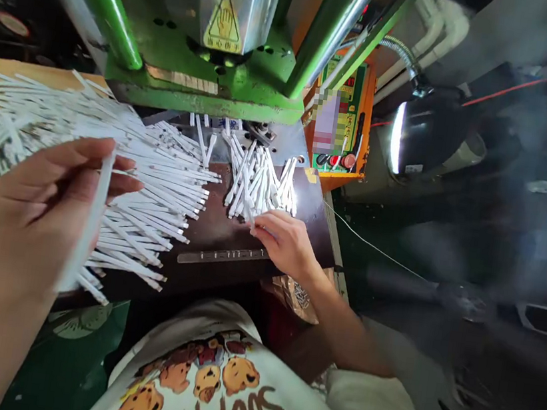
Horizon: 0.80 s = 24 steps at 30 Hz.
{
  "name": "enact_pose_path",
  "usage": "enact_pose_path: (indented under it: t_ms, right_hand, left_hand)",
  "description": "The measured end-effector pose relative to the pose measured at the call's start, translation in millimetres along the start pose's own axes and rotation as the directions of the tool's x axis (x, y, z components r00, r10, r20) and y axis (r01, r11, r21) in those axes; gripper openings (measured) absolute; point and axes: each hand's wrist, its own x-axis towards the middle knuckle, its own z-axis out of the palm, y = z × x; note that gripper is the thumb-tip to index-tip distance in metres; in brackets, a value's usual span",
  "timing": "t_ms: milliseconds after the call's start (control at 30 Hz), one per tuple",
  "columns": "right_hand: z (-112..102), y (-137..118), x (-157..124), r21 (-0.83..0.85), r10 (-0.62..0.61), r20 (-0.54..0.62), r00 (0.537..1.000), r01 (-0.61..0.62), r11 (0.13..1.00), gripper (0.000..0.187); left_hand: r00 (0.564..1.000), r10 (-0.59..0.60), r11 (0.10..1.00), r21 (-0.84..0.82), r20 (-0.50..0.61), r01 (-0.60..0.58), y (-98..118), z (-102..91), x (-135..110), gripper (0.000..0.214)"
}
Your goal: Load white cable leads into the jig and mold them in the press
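Note:
My left hand (34,220) is raised over a big heap of short flat white cables (154,196). A single white cable (91,221) is pinched between its thumb and fingers and hangs down past the palm, slightly blurred. My right hand (288,244) is at the near edge of a smaller pile of white cables (264,177). Its thumb and fingertips close on the end of one white cable (248,212), whose far part merges with that pile. Many cables in the heap show small metal-tipped connectors at their ends.
Behind the piles stands a green press (207,99) with pillars and a yellow hand-warning label (223,23). An orange control box (366,110) and a lit lamp (397,137) are to the right. A clear strip (221,255) lies along the dark table's (317,217) front edge.

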Motion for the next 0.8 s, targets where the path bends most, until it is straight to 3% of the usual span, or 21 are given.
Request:
enact_pose_path:
  t_ms: [67, 133, 167, 233, 300, 367, 633, 700, 800]
  right_hand:
    - [5.2, -3.0, -24.4, 0.077, 0.026, -0.051, 0.998, -0.022, 0.997, 0.015]
    - [13.2, -6.2, -39.6, 0.132, 0.004, -0.090, 0.996, 0.008, 0.991, 0.011]
    - [17.1, -7.7, -44.1, 0.147, -0.016, -0.105, 0.994, 0.031, 0.989, 0.010]
    - [22.9, -10.0, -48.3, 0.140, -0.040, -0.121, 0.992, 0.057, 0.988, 0.006]
    - [25.7, -11.6, -49.1, 0.100, -0.059, -0.131, 0.990, 0.072, 0.992, 0.004]
    - [26.8, -12.4, -48.6, 0.061, -0.086, -0.133, 0.987, 0.095, 0.994, 0.005]
    - [30.8, -12.0, -47.4, 0.036, -0.195, -0.128, 0.972, 0.201, 0.979, 0.008]
    - [25.1, -11.7, -46.2, 0.054, -0.181, -0.074, 0.981, 0.185, 0.981, 0.009]
    - [8.8, -9.4, -34.6, 0.108, -0.189, 0.138, 0.972, 0.174, 0.979, 0.022]
  left_hand:
    - [0.997, -0.052, 0.994, 0.096, 0.051, 0.047, -7.2, -0.3, -25.9, 0.022]
    - [0.977, 0.012, 0.963, 0.261, 0.215, -0.069, -14.9, 1.6, -51.2, 0.024]
    - [0.944, 0.074, 0.933, 0.313, 0.321, -0.179, -19.0, 3.7, -62.2, 0.024]
    - [0.836, 0.194, 0.862, 0.319, 0.513, -0.395, -27.6, 10.2, -79.4, 0.026]
    - [0.737, 0.274, 0.800, 0.279, 0.618, -0.531, -36.1, 19.0, -89.8, 0.026]
    - [0.691, 0.293, 0.762, 0.275, 0.661, -0.586, -42.5, 27.6, -94.5, 0.024]
    - [0.644, 0.283, 0.676, 0.329, 0.711, -0.660, -40.0, 35.4, -93.8, 0.017]
    - [0.629, 0.319, 0.626, 0.341, 0.709, -0.701, -39.1, 35.2, -94.5, 0.019]
    - [0.604, 0.325, 0.589, 0.344, 0.728, -0.732, -38.8, 33.7, -92.5, 0.017]
